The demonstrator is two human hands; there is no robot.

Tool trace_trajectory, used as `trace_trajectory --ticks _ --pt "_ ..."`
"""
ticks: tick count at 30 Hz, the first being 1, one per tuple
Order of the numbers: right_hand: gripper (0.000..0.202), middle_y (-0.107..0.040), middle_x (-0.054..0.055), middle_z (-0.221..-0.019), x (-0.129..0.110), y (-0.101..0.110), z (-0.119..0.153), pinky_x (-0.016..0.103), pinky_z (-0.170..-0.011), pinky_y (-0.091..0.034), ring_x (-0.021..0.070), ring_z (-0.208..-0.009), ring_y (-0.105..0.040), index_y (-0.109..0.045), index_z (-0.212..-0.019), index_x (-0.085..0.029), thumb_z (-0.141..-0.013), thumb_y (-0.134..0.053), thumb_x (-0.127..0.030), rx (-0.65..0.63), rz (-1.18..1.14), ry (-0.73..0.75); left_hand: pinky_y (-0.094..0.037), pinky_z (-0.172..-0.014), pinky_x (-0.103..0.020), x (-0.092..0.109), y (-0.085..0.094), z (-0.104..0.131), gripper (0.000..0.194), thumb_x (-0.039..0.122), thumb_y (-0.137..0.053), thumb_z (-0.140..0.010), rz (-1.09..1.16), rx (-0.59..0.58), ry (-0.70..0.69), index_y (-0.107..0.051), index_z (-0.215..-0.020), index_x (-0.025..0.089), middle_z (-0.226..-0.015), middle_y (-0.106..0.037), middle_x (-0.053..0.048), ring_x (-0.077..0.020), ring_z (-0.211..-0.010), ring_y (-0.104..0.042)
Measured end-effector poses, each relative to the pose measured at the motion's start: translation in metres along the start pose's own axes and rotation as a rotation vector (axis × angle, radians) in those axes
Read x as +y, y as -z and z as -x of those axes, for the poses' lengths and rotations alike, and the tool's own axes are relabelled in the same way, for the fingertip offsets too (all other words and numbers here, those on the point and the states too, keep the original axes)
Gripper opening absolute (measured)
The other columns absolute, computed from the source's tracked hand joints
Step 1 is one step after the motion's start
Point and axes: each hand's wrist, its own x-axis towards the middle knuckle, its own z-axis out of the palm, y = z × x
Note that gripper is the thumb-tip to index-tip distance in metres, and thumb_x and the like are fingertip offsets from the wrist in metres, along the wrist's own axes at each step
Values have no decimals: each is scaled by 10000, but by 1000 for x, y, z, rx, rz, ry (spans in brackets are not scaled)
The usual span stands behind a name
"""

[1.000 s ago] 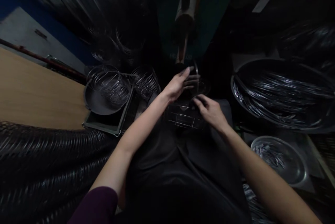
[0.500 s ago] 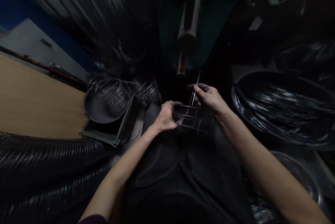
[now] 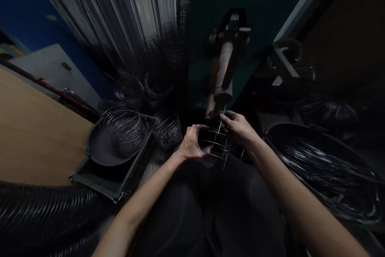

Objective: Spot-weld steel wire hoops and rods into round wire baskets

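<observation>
My left hand [image 3: 191, 142] is closed around the left side of a small wire frame [image 3: 214, 142], its thumb below and its fingers above. Several thin metal wires of the frame run out to the right of that hand and cross one another. Between thumb and fingertips, my right hand [image 3: 240, 128] pinches a thin straight wire rod [image 3: 221, 118]. The rod slants across the frame's wires; whether it touches them I cannot tell. Just beyond both hands are the thick cylindrical arms [image 3: 223, 72] of a green machine [image 3: 201, 40].
At the left, a dark round basin [image 3: 98, 144] with coiled wire rings rests on a grey crate [image 3: 99, 183]. Another wire coil [image 3: 165, 128] stands beside it. A large basin [image 3: 272, 128] at the right holds many shiny wires. Dark wire coils [image 3: 45, 209] lie at lower left.
The view has tilted up, so more of the machine shows and my hands appear lower. The rod has come down nearer the wire frame, and both hands keep their grip.
</observation>
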Motion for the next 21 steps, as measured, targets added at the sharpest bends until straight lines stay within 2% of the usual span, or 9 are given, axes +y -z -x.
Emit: trace_trajectory --ticks 3,8,14,21 --pt "326 -453 -56 -475 2 0 -10 170 -348 -248 48 -371 -358 -544 -755 -150 -647 -738 -389 4 2 0 -442 -855 -400 -8 -2 -3 565 303 -659 -624 43 33 13 -402 -1115 190 -1038 -540 -81 -229 -953 -562" --pt "388 -454 -64 -461 -1 -3 -18 173 -354 -252 51 -368 -355 -548 -820 -149 -610 -755 -401 -2 -21 -4 -456 -871 -414 -23 -8 -7 676 289 -701 -603 153 73 32 -315 -1151 200 -1099 -490 -83 -215 -951 -575" --pt "440 -469 -53 -472 -3 -9 -25 195 -359 -276 63 -377 -374 -534 -778 -159 -542 -778 -439 23 32 20 -444 -887 -429 -32 -7 -11 723 288 -723 -585 211 71 72 -273 -1147 217 -1115 -483 -86 -225 -970 -588" --pt "333 -461 -38 -443 -5 -10 -36 204 -352 -279 71 -373 -376 -519 -663 -168 -566 -739 -397 93 75 -7 -451 -872 -423 -36 -4 -24 738 273 -724 -579 220 77 54 -269 -1158 220 -1110 -493 -90 -228 -964 -597"
